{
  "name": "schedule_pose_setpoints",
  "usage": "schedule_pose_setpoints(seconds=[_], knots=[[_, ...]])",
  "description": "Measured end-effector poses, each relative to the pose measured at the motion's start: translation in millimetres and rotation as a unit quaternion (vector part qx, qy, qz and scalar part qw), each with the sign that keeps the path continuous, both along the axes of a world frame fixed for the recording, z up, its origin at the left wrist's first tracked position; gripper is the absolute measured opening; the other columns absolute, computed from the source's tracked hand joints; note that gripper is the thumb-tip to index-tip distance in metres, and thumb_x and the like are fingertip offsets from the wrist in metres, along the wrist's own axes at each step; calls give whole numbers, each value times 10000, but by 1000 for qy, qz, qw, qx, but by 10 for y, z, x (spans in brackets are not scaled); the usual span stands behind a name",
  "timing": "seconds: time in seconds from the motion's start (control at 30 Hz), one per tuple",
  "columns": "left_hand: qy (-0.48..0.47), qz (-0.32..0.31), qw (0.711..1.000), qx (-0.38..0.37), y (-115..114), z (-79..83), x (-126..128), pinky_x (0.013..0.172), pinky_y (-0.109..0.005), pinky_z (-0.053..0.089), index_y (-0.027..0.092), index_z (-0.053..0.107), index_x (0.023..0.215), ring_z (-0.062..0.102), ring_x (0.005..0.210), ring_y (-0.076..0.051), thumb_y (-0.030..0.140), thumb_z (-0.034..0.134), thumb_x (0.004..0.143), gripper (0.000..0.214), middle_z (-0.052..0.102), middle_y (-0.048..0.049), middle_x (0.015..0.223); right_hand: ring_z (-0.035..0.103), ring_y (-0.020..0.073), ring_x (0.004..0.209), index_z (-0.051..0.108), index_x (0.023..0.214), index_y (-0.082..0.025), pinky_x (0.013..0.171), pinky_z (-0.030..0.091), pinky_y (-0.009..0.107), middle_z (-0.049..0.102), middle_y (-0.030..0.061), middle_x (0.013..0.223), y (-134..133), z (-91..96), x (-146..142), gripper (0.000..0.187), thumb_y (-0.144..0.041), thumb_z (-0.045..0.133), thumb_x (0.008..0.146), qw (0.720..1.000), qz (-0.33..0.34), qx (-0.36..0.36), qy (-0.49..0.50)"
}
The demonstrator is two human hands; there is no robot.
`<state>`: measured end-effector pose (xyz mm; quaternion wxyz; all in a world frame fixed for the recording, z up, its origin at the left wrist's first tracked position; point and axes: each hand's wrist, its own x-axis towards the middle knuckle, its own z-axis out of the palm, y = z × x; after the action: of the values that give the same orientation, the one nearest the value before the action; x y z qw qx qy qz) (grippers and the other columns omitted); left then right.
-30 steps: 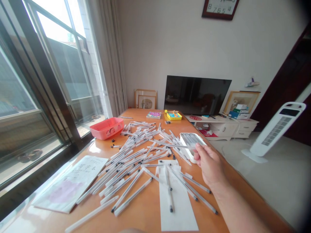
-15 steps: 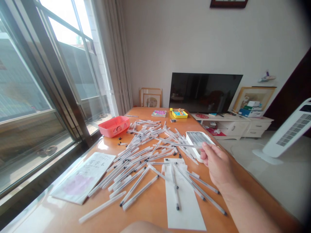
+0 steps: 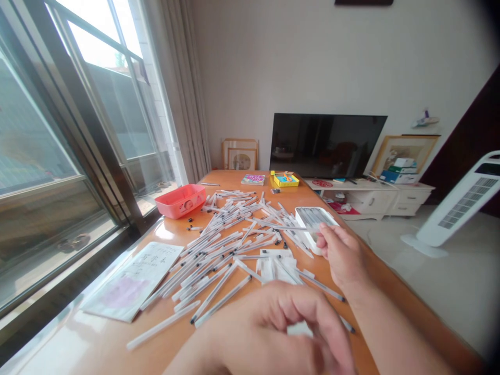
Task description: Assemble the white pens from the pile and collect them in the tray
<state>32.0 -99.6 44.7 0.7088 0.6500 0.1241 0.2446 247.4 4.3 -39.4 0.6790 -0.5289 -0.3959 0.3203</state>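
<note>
My right hand (image 3: 341, 255) pinches the end of a clear-barrelled pen (image 3: 287, 227) between thumb and fingertips. The pen points left, over the scattered pens and close to the white box (image 3: 318, 246), which has more pens lying in it. In the near foreground, my left hand (image 3: 273, 328) is loosely curled, thumb and fingers apart, with nothing seen in it. It covers much of the white paper sheet (image 3: 267, 253) and some pens lying there. Several pens (image 3: 219, 245) with clear barrels and black ends are spread over the wooden table (image 3: 105, 344).
A red plastic basket (image 3: 182, 201) stands at the table's left edge. A notebook (image 3: 135, 281) lies at the near left. Farther back are a small colourful book (image 3: 253, 179) and a yellow box (image 3: 286, 180). Small black pieces (image 3: 190, 220) lie near the basket.
My left hand has come into view from the bottom, over the paper. My right hand still holds the pen in nearly the same spot. The view has shifted slightly.
</note>
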Motion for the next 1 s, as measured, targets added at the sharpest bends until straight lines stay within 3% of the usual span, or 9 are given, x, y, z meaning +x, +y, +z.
schedule_pose_setpoints(seconds=[0.13, 0.23, 0.37, 0.53, 0.67, 1.0], knots=[[35, 247, 968, 40, 323, -176, -59, 695, -240, 454, 161, 653, 778, 563, 687, -129, 176, 563, 808, 96, 644, -40, 717, 426, 108, 509, 609, 682, -191, 469, 350, 242, 564, -13, 576, 14, -6, 38, 375, -535, 711, 792, 1000, -16, 1, -12], [106, 364, 921, 94, 598, -354, -85, 613, -234, 393, 176, 641, 797, 484, 627, -122, 151, 478, 785, 166, 586, -1, 682, 431, 103, 509, 592, 665, -192, 484, 364, 235, 576, -19, 587, -2, 29, 74, 366, -512, 704, 801, 1000, -16, 5, -22], [149, 458, 868, 118, 832, -572, -100, 595, -245, 375, 189, 598, 749, 459, 593, -127, 185, 450, 763, 148, 517, 24, 631, 436, 105, 498, 590, 663, -195, 486, 378, 235, 591, -21, 589, -9, 79, 112, 338, -485, 702, 793, 999, -24, 15, -23], [136, 544, 822, 98, 912, -679, -105, 552, -238, 320, 193, 583, 785, 401, 533, -114, 207, 457, 753, 130, 459, 54, 558, 465, 115, 500, 598, 686, -201, 486, 385, 240, 606, -22, 591, 27, 70, 151, 315, -483, 680, 800, 999, -34, 28, -22], [129, 591, 791, 92, 932, -687, -122, 564, -236, 339, 195, 597, 848, 441, 543, -116, 230, 487, 752, 150, 508, 50, 572, 471, 118, 499, 579, 667, -207, 485, 390, 238, 604, -25, 576, 42, 55, 168, 341, -508, 668, 800, 999, -34, 26, -26], [199, 621, 750, 113, 909, -453, -115, 560, -240, 376, 182, 624, 867, 564, 623, -145, 241, 531, 707, 195, 689, -38, 766, 477, 129, 499, 581, 668, -210, 474, 392, 240, 599, -15, 573, 29, 101, 188, 338, -512, 657, 799, 999, -34, 27, -12]])
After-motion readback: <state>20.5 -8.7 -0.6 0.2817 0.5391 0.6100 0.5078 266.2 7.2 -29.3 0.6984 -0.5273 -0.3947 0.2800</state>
